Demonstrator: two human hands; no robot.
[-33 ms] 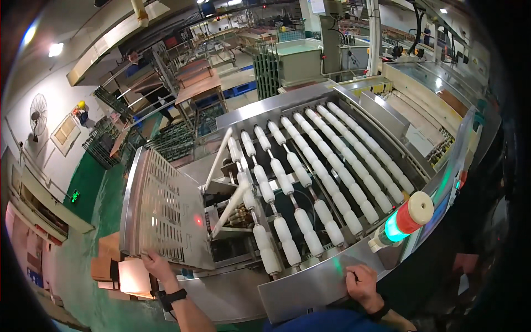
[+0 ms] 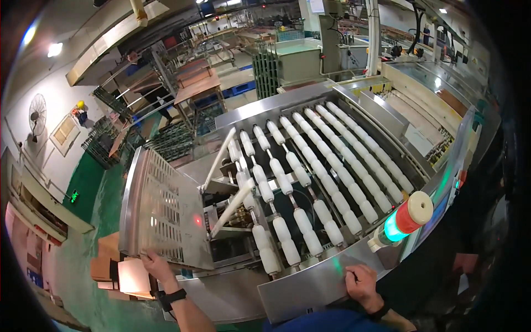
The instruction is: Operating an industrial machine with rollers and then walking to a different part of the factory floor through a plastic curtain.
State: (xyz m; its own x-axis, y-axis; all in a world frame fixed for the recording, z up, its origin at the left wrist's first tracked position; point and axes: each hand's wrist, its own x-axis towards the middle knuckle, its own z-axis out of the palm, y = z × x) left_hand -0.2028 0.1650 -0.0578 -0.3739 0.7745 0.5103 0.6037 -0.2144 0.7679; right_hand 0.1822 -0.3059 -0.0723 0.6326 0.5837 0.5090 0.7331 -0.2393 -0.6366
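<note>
My left hand (image 2: 159,266) is closed on the near lower edge of a shiny slotted panel (image 2: 191,221), its fingers partly hidden by that edge. The panel stands tilted at the left end of a roller conveyor. Curled into a fist, my right hand (image 2: 362,285) rests on the steel front plate (image 2: 310,290) of the conveyor. Between and beyond my hands run several rows of white rollers (image 2: 285,238) on metal shafts. Two cream-coloured arms (image 2: 232,207) slant up between the panel and the rollers.
A red and green signal light (image 2: 406,217) stands just beyond my right hand, beside a screen at the right edge. Cardboard boxes (image 2: 108,257) sit on the green floor at lower left. Racks (image 2: 168,141), a wooden table (image 2: 196,86) and a person (image 2: 133,60) are farther back.
The cream-coloured arms have shifted slightly to the right at their upper ends. Both my hands and the slotted panel stay in place.
</note>
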